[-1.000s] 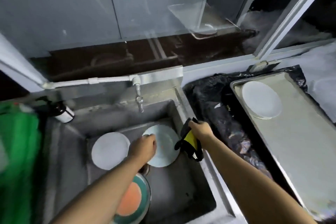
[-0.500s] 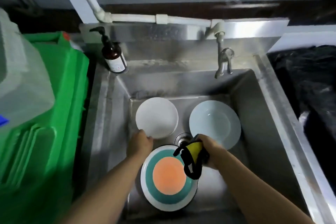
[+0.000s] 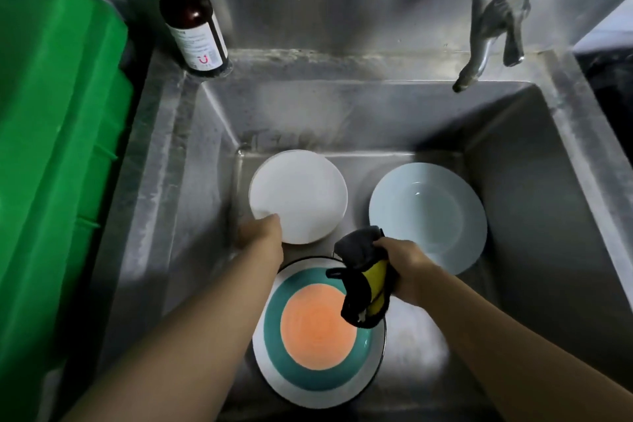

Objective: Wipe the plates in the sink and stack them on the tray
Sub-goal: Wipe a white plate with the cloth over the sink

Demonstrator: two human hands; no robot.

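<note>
Plates in steel sink

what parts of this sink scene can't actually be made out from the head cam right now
- Tray: outside the head view, beyond the right edge.
- Drain: hidden in the head view by the cloth in the right hand.
- Left hand fingers: hidden under the white plate rim, so the grip is unclear.
- Pump bottle label: too small and blurred to read; the pump head is cut off by the top edge.
- Striped plate: its left rim is covered by the left forearm.

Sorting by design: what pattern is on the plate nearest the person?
Orange centre, teal ring, white rim on the nearest plate; head view.
</note>
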